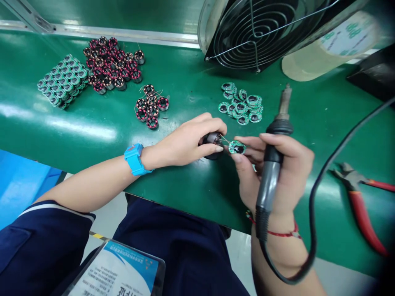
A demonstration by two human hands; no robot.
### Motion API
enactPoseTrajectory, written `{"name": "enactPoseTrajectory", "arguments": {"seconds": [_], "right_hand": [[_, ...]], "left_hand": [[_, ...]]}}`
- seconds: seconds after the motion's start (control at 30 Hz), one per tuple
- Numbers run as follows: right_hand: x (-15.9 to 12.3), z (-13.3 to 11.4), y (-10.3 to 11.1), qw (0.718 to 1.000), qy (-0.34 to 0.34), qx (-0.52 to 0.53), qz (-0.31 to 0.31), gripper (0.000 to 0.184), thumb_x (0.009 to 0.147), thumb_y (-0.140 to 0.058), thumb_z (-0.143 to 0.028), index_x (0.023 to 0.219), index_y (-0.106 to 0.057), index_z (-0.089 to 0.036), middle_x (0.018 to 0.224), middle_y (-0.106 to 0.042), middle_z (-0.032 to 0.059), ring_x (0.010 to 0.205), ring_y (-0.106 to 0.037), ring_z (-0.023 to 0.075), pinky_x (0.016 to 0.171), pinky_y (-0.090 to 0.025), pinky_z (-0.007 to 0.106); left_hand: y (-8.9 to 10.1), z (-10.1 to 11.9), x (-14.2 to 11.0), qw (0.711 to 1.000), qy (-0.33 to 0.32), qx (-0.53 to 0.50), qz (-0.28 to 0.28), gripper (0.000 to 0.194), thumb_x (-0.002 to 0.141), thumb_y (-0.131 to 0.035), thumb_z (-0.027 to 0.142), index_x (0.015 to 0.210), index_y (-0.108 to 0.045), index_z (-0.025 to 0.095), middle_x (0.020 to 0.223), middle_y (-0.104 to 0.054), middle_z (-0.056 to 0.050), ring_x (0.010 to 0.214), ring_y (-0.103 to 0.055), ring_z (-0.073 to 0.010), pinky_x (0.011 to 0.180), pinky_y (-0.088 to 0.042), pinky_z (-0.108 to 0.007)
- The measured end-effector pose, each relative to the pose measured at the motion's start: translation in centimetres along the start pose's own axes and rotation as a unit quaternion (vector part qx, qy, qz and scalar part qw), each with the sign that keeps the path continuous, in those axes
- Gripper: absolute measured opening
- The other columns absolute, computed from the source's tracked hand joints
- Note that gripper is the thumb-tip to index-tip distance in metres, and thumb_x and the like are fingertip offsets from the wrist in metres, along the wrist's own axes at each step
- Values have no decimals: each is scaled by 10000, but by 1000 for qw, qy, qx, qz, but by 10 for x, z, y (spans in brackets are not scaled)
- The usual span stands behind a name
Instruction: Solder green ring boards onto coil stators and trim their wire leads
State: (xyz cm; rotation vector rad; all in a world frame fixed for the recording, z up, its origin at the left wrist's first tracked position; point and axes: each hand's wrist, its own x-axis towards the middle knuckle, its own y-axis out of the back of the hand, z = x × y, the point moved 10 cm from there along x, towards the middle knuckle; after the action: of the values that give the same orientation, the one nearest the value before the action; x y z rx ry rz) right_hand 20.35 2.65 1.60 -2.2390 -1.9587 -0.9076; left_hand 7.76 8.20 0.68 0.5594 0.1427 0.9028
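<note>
My left hand (197, 137), with a blue band on its wrist, is closed around a dark motor stator (213, 139) low over the green table. Thin copper wires run from the stator toward a small round green circuit board (237, 147) with a black centre. Thumb and fingers of my right hand (277, 172) pinch that board by its edge. The same hand also carries a soldering iron (271, 168), its tip pointing up and away from the board. Whether the wires touch the board I cannot tell.
Loose circuit boards (242, 105) lie beyond my hands. Wound stators (151, 106) sit at left, with a bigger group (112, 63) and stacked boards (63, 80) behind. A fan (259, 33) and tape roll (327, 47) stand at the back. Red-handled cutters (359, 197) and the iron's cord (313, 213) are right.
</note>
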Motion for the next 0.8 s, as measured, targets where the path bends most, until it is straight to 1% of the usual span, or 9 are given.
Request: {"name": "enactPoseTrajectory", "arguments": {"seconds": [0.07, 0.1, 0.2, 0.3, 0.4, 0.47, 0.67, 0.73, 0.8], "right_hand": [[-1, -7, 1, 998, 40, -43, -2, 583, 743, -773, -153, 1258, -555, -316, 1099, -706, 34, 978, -720, 219, 791, -617, 367], [-1, -12, 1, 996, 64, -62, -4, 575, 744, -768, -150, 1256, -560, -309, 1087, -718, 36, 984, -719, 228, 810, -610, 383], [-1, -24, -1, 988, 124, -88, -11, 584, 753, -749, -137, 1280, -545, -283, 1064, -740, 47, 968, -723, 233, 834, -594, 399], [1, -31, -2, 984, 146, -98, -12, 572, 771, -735, -151, 1286, -527, -291, 1056, -746, 38, 916, -726, 216, 802, -587, 379], [2, -37, -4, 982, 154, -108, -12, 532, 799, -710, -170, 1274, -519, -317, 1015, -745, 21, 892, -726, 213, 774, -582, 372], [1, -39, -5, 980, 157, -119, -7, 533, 810, -696, -181, 1286, -505, -328, 1001, -737, 20, 896, -720, 220, 770, -577, 382], [-1, -29, -18, 973, 113, -197, -49, 580, 827, -672, -191, 1352, -470, -332, 1100, -715, 43, 910, -656, 236, 759, -546, 402], [-1, -28, -20, 969, 113, -211, -57, 590, 839, -661, -196, 1372, -459, -346, 1073, -713, 37, 884, -644, 231, 735, -539, 389], [-2, -28, -21, 970, 114, -206, -65, 643, 836, -669, -207, 1409, -421, -364, 1095, -710, 35, 909, -645, 237, 747, -541, 395]], "left_hand": [[-3, -9, -1, 991, 70, -111, 2, 210, 830, -619, 113, 1036, -630, 149, 907, -600, -26, 758, -526, -120, 744, -472, -282], [-7, -14, -3, 976, 112, -184, -5, 245, 832, -606, 90, 1071, -635, 137, 873, -607, -16, 726, -532, -104, 728, -480, -270], [-22, -22, -9, 901, 215, -377, -33, 292, 855, -575, 58, 1137, -636, 104, 795, -632, 3, 708, -591, -76, 721, -509, -232], [-25, -21, -12, 861, 257, -438, -28, 241, 887, -594, 109, 1117, -667, 94, 758, -661, 0, 669, -624, -63, 709, -533, -216], [-29, -22, -16, 856, 291, -426, -33, 238, 918, -579, 136, 1127, -682, 86, 730, -676, -7, 620, -634, -61, 683, -553, -216], [-33, -21, -18, 854, 302, -422, -38, 246, 932, -556, 130, 1138, -685, 97, 809, -704, -23, 641, -647, -61, 709, -570, -227], [-40, -18, -20, 840, 292, -457, -33, 267, 969, -443, 119, 995, -709, 118, 888, -707, -25, 759, -658, -57, 801, -558, -216], [-39, -16, -17, 854, 271, -443, -44, 217, 952, -460, 115, 971, -676, 112, 845, -679, -14, 740, -639, -56, 778, -548, -210], [-34, -17, -13, 883, 249, -394, -52, 157, 901, -519, 90, 1026, -612, 115, 765, -627, 12, 681, -609, -66, 704, -534, -215]]}}
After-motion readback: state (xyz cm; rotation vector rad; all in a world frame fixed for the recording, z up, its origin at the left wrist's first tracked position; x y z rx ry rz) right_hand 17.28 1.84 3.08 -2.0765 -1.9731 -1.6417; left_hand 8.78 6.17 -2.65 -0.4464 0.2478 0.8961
